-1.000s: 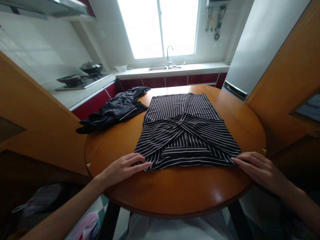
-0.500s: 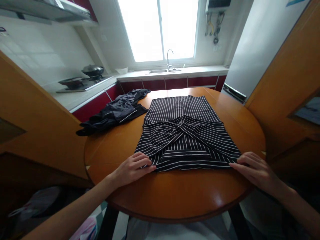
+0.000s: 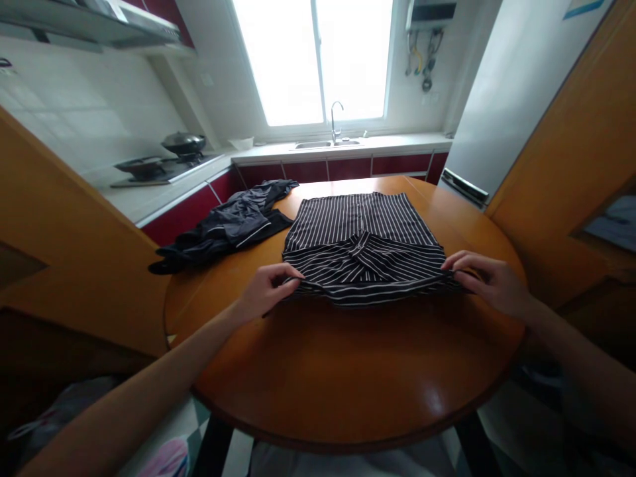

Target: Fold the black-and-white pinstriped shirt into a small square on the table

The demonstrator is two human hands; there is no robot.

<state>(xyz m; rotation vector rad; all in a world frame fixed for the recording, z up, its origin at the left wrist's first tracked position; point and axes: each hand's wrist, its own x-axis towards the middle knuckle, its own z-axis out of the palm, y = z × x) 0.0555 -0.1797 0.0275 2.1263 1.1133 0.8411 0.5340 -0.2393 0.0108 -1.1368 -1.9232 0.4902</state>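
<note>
A black shirt with white stripes [image 3: 360, 222] lies face up on the round wooden table [image 3: 358, 377], its collar in the middle and its sleeves folded across. My left hand [image 3: 268, 288] pinches the shirt's near edge at the left corner. At the right corner, my right hand [image 3: 484, 278] grips the same edge between thumb and fingers. The edge between my hands is lifted off the tabletop and sags slightly in the middle. The far part of the shirt stays flat.
Dark crumpled clothing [image 3: 228, 222] lies at the table's left edge, partly hanging over it. Behind the table runs a white counter with a sink [image 3: 322, 143]. A stove with pans [image 3: 183, 142] is at the left, and a fridge [image 3: 489, 99] stands at the right.
Both hands have moved up and away from me, carrying the shirt's near edge off the table and over towards the collar. The dark clothing has not moved.
</note>
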